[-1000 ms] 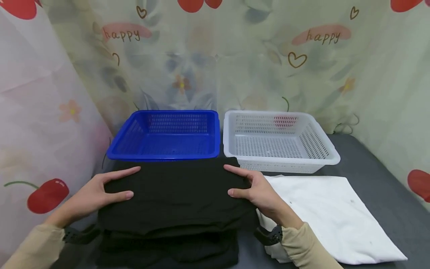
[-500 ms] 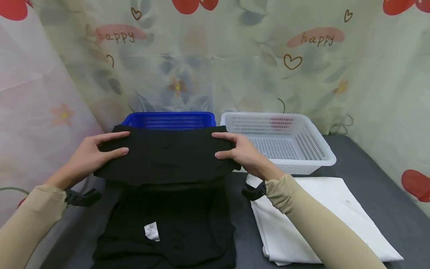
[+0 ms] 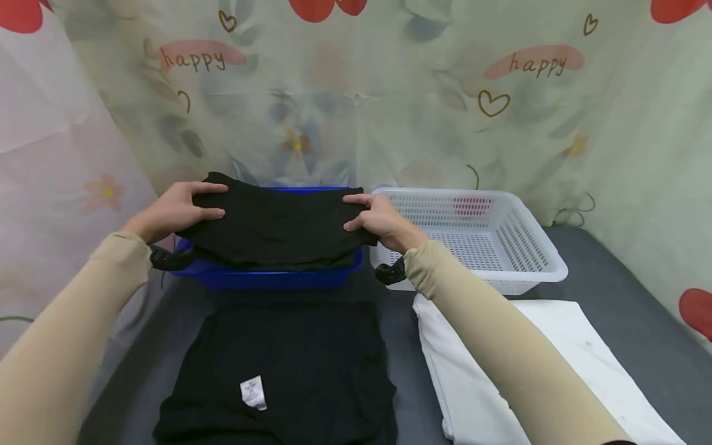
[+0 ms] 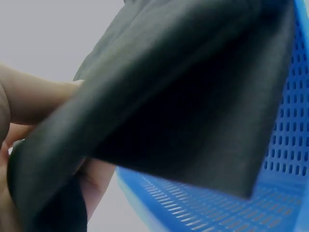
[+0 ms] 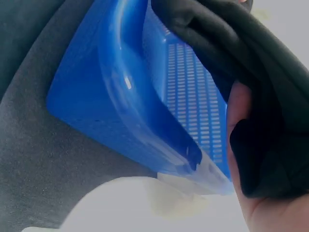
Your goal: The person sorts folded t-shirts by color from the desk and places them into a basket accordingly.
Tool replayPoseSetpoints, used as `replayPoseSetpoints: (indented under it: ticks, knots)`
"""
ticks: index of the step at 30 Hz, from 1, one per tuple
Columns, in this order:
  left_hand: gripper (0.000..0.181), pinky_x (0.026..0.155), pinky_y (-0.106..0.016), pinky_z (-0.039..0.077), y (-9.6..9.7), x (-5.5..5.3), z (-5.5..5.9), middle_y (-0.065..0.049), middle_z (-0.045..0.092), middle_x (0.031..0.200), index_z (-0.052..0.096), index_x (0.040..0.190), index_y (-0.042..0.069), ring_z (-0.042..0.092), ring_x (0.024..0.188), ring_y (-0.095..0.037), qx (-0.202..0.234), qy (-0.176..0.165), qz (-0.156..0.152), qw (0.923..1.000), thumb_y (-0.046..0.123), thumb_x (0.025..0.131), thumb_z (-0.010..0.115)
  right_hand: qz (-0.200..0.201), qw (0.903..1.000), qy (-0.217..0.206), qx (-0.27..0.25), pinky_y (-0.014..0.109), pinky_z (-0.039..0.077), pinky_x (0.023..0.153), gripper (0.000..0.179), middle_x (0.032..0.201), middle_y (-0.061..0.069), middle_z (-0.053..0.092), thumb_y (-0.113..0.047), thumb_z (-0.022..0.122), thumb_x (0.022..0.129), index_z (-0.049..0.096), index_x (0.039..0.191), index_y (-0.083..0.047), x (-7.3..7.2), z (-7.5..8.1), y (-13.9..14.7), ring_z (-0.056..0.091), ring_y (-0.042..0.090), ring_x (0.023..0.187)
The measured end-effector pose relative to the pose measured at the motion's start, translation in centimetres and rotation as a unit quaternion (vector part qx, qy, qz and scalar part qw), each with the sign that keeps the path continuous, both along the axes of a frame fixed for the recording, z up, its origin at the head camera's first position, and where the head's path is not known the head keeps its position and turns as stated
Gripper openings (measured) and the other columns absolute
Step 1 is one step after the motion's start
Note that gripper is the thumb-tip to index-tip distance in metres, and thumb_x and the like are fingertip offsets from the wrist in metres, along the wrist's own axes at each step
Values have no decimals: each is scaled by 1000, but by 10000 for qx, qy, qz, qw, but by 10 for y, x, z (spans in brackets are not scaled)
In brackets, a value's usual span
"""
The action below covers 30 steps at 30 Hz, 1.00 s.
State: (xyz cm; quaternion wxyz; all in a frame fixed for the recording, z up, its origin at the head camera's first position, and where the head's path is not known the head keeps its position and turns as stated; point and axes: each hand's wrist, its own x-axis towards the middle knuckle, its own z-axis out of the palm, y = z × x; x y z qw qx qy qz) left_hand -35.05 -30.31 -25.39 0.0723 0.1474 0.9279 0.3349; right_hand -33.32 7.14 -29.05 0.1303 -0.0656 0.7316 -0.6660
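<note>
A folded black garment (image 3: 283, 222) hangs over the blue basket (image 3: 278, 280), hiding most of its inside. My left hand (image 3: 175, 210) grips its left end, thumb and forefinger on top and other fingers beneath. At the right end my right hand (image 3: 384, 222) holds it the same way. In the left wrist view the folded cloth (image 4: 193, 121) droops above the basket's slotted wall (image 4: 289, 130). The right wrist view shows the cloth (image 5: 270, 96) bunched in the hand, beside the basket's rim (image 5: 140, 111).
Another black garment (image 3: 300, 352) with a white label (image 3: 253, 393) lies at the front. To its right is folded white cloth (image 3: 573, 346), partly behind the right sleeve. A white basket (image 3: 473, 247) stands right of the blue one on the grey surface (image 3: 617, 272). Printed curtains (image 3: 356, 136) surround the area.
Both hands have lifted the folded black garment off the pile and carried it forward over the blue basket. The labelled black garment underneath has come into view.
</note>
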Motion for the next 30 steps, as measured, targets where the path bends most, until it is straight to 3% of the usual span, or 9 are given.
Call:
replayPoseSetpoints:
  ticks: [4, 8, 11, 14, 18, 20, 23, 26, 30]
  knots:
    - [63, 104, -59, 30, 1, -12, -6, -30, 13, 157, 36, 152, 4, 18, 140, -47, -235, -2, -123, 9996, 14, 97, 64, -170, 9997, 98, 132, 31, 54, 75, 68, 141, 15, 46, 15, 66, 83, 52, 144, -10, -4, -8, -6, 60, 27, 106]
    - [64, 105, -61, 27, 2, -19, -13, -35, 15, 153, 35, 150, -2, 19, 138, -50, -526, -29, -238, 9983, 7, 94, 65, -114, 9973, 329, 647, 35, 53, 82, 69, 141, 16, 44, 14, 67, 82, 48, 146, -8, -6, -14, -17, 59, 28, 106]
    - [68, 107, -62, 22, 4, -18, -17, -38, 16, 151, 30, 150, -8, 16, 138, -53, -805, -114, -311, 9962, 9, 93, 65, 6, 9885, 663, 1359, 38, 49, 92, 71, 145, 17, 41, 11, 68, 81, 44, 147, -3, -4, -14, -26, 53, 29, 117]
    - [69, 108, -63, 19, 8, -10, -18, -39, 20, 149, 26, 148, -13, 19, 137, -53, -842, -34, -297, 9960, 12, 95, 62, -110, 9801, 1027, 1697, 40, 45, 98, 64, 146, 16, 41, 5, 70, 82, 49, 142, -2, 7, -6, -31, 48, 30, 122]
    - [60, 105, -61, 29, 25, 17, -19, -33, 29, 149, 32, 148, -9, 34, 131, -50, -353, 548, -2, 9979, 19, 100, 56, -621, 9849, 1258, 1014, 38, 49, 89, 40, 130, 15, 55, 0, 69, 87, 63, 126, -1, 46, 6, -27, 58, 28, 110]
    - [56, 101, -60, 34, 39, 43, -21, -28, 34, 149, 37, 148, -3, 41, 128, -46, 36, 932, 83, 9956, 23, 102, 54, -781, 9864, 1328, 571, 38, 51, 86, 31, 121, 13, 60, -2, 67, 89, 67, 119, -2, 74, 4, -21, 62, 25, 104]
    - [50, 98, -57, 40, 57, 86, -28, -21, 41, 146, 43, 147, 4, 46, 126, -40, 388, 1287, -211, 9907, 24, 103, 54, -720, 9884, 1315, 244, 41, 52, 86, 27, 115, 13, 62, -2, 66, 91, 67, 117, -1, 111, -8, -8, 64, 25, 100]
    - [46, 97, -53, 43, 64, 123, -42, -14, 48, 142, 48, 145, 9, 51, 122, -33, 584, 1244, -704, 9880, 23, 102, 56, -718, 9929, 943, 137, 44, 51, 90, 27, 115, 13, 62, -4, 66, 92, 67, 118, -2, 137, -22, 6, 62, 25, 102]
    - [45, 97, -54, 43, 58, 143, -66, -9, 51, 140, 51, 144, 13, 52, 122, -32, 560, 911, -1014, 9891, 27, 101, 58, -723, 9969, 320, 36, 43, 49, 93, 30, 119, 14, 62, -6, 67, 92, 66, 121, -2, 153, -38, 21, 61, 27, 106]
